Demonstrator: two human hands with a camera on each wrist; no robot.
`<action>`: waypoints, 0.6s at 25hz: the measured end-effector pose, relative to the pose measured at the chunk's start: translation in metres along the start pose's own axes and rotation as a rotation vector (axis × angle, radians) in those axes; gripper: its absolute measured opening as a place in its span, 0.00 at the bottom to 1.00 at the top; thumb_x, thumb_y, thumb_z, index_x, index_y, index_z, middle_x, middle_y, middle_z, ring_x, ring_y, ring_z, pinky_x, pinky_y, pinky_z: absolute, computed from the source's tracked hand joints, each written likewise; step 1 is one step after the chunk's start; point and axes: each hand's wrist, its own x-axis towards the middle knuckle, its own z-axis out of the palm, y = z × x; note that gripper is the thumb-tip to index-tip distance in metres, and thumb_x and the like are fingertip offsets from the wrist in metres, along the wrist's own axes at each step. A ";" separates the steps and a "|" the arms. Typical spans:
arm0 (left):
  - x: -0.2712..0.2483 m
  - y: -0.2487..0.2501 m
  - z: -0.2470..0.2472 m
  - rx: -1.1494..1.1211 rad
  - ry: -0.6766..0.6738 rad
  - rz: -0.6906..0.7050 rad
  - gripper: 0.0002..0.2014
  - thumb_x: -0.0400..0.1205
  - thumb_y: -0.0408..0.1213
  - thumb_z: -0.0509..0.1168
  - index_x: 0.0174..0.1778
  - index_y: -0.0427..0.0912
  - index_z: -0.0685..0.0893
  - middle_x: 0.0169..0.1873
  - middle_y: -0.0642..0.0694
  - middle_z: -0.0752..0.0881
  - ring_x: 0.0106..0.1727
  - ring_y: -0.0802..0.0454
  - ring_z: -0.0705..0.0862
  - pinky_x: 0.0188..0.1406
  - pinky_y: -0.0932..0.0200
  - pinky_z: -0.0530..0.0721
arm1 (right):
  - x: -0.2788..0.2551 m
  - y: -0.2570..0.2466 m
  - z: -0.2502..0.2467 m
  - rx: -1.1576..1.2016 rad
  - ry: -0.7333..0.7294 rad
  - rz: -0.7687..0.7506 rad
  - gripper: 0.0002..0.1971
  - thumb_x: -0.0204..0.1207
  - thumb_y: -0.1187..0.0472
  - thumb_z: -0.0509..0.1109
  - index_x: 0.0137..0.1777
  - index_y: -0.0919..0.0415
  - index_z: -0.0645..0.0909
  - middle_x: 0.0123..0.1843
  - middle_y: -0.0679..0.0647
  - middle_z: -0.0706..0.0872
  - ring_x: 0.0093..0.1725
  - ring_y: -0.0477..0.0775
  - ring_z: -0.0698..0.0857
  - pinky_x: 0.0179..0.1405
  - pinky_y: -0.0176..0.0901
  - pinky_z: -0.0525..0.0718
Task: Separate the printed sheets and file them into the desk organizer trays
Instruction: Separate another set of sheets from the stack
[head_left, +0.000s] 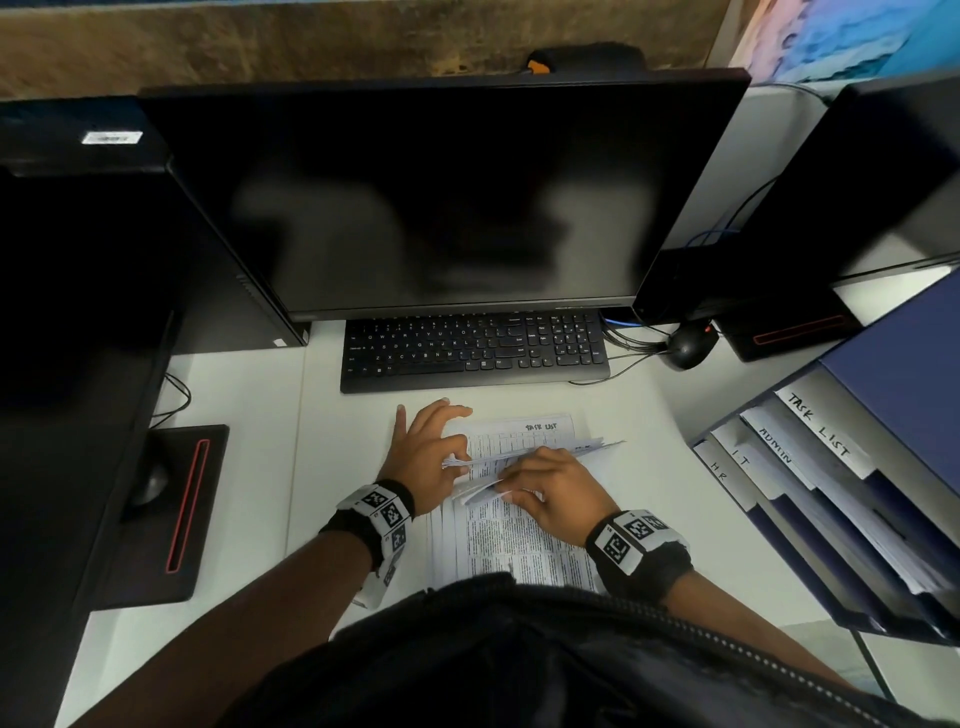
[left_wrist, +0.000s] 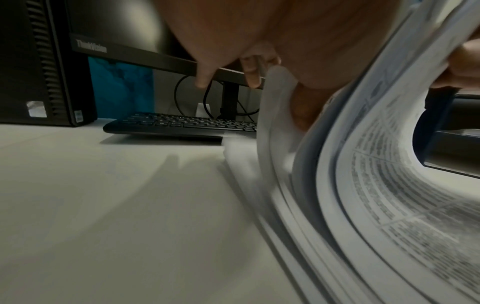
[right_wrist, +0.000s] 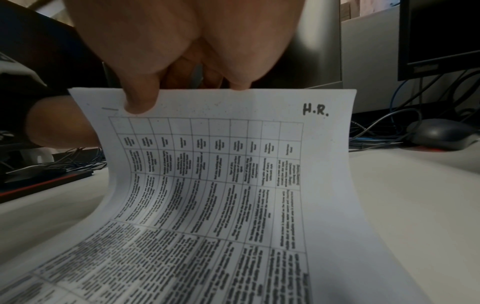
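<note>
right hand (head_left: 551, 486) pinches the h.r. sheet (right_wrist: 221, 164) top edge; left hand (head_left: 423, 457) thumbs the stack (left_wrist: 324, 185). peel slowly, one sheet only, then hr tray (head_left: 727, 480).

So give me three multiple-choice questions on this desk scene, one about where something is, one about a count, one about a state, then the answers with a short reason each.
1. Where does the desk organizer stand relative to the stack of printed sheets?
A. To its right
B. To its left
C. Behind the monitor

2. How many handwritten tray labels can be read on the organizer?
A. Two
B. Four
C. Six

3. What is the right hand doing with the sheet marked H.R.?
A. Lying flat on it
B. Pinching its top edge, lifted and curved
C. Not touching it

Answers:
1 A, it sits at the desk's right edge.
2 B, they read TASK LIST, ADMIN, IT, HR.
3 B, the right wrist view shows the thumb over the raised edge.
</note>
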 end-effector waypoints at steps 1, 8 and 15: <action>-0.001 0.001 -0.001 -0.010 0.012 0.015 0.06 0.72 0.38 0.73 0.36 0.52 0.82 0.69 0.55 0.75 0.75 0.51 0.66 0.78 0.31 0.53 | -0.001 -0.001 -0.001 -0.005 0.010 -0.006 0.09 0.76 0.56 0.71 0.55 0.47 0.86 0.53 0.42 0.88 0.55 0.45 0.79 0.54 0.43 0.73; -0.005 0.010 -0.009 -0.497 0.097 -0.077 0.15 0.76 0.30 0.70 0.31 0.54 0.76 0.36 0.55 0.84 0.41 0.56 0.83 0.42 0.57 0.83 | -0.009 -0.011 -0.011 -0.023 0.036 -0.069 0.11 0.78 0.52 0.65 0.55 0.47 0.86 0.53 0.42 0.88 0.52 0.45 0.80 0.52 0.36 0.71; 0.009 0.020 -0.054 -0.694 0.378 -0.299 0.05 0.76 0.32 0.71 0.41 0.41 0.81 0.38 0.52 0.85 0.40 0.62 0.82 0.37 0.70 0.78 | -0.016 -0.016 -0.023 0.013 0.018 -0.084 0.11 0.77 0.55 0.66 0.55 0.49 0.86 0.53 0.43 0.88 0.51 0.44 0.81 0.55 0.33 0.72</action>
